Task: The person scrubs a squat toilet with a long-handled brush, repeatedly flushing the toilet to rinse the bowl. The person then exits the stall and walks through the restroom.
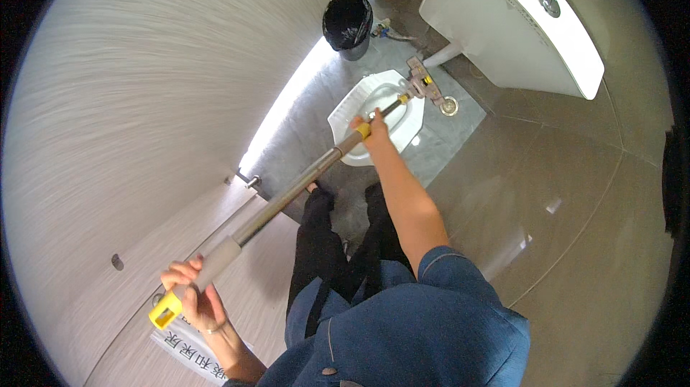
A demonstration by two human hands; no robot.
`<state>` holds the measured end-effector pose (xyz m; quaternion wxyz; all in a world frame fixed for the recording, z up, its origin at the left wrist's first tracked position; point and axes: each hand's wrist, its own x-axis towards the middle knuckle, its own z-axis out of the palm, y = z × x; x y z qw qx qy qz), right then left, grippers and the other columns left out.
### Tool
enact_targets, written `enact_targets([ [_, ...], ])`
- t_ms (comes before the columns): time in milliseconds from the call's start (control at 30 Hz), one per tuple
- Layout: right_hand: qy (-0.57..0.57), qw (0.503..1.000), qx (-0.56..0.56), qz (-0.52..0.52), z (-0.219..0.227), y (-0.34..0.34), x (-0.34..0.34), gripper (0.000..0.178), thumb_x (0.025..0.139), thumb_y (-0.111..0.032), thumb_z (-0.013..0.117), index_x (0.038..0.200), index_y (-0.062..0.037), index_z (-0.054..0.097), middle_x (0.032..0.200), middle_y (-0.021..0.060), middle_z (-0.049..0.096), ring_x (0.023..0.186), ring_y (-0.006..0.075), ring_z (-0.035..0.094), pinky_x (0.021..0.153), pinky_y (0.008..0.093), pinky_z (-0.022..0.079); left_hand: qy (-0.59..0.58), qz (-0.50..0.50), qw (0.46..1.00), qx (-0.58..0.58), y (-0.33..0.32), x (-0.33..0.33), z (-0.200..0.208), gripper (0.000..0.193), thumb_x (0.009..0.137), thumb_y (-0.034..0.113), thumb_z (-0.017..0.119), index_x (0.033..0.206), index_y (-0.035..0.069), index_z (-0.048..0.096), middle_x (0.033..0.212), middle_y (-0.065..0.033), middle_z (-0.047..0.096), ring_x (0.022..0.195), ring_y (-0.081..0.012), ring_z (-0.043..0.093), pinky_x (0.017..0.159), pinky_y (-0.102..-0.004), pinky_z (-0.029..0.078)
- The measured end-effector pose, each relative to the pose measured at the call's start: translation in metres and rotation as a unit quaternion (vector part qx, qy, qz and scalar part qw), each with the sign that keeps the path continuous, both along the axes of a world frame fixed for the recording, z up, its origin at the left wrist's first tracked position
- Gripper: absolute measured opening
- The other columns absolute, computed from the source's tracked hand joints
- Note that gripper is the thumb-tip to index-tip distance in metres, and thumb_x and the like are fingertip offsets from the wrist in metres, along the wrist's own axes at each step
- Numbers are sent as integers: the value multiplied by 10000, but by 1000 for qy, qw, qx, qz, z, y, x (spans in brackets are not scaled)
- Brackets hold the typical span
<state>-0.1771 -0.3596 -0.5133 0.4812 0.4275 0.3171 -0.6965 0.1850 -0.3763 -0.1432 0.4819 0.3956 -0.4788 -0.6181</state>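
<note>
A long-handled mop (287, 199) slants across the view, its metal pole running from the lower left up to the toilet. My left hand (195, 295) wraps round the pale grip, just above the yellow end loop. Farther down the pole, my right hand (372, 130) closes round it by a yellow collar. The mop's flat head (424, 82) rests at the far right rim of a white squat toilet (348, 117), close to a round floor drain (449, 106). Its underside is hidden.
Behind the toilet stands a bin (352, 48) lined with a black bag. A white cistern (496, 24) hangs at the upper right, with a pipe (442, 55) below it. Pale partition panels (165, 85) close in on the left; brown tiled wall (553, 193) on the right.
</note>
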Motion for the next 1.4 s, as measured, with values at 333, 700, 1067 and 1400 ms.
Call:
enact_targets([
  [333,71,985,145,62,67,-42,78,133,850,-168,448,899,-65,380,595,49,388,450,155,405,424,311,392,-65,-1,994,90,-17,-4,-8,216,649,143,593,816,67,479,854,-85,488,1001,-265,434,978,-442,228],
  [700,103,952,182,224,50,-86,192,147,863,-142,416,863,0,376,528,88,398,388,187,414,373,347,420,-100,103,983,117,-11,80,0,177,673,68,496,846,55,463,885,-94,456,1027,-277,406,984,-452,217],
  [1067,-1,933,135,334,108,-51,373,153,836,-149,427,873,0,426,568,108,465,441,228,476,414,363,448,-211,204,954,61,32,178,107,212,705,177,549,840,38,462,845,-91,453,932,-276,447,903,-425,318],
  [1400,-82,945,76,308,182,-7,385,167,822,-138,456,942,-33,405,679,147,535,490,245,532,397,371,475,-334,119,924,-144,52,155,185,292,697,313,584,756,53,463,733,-85,449,751,-243,496,725,-385,419],
])
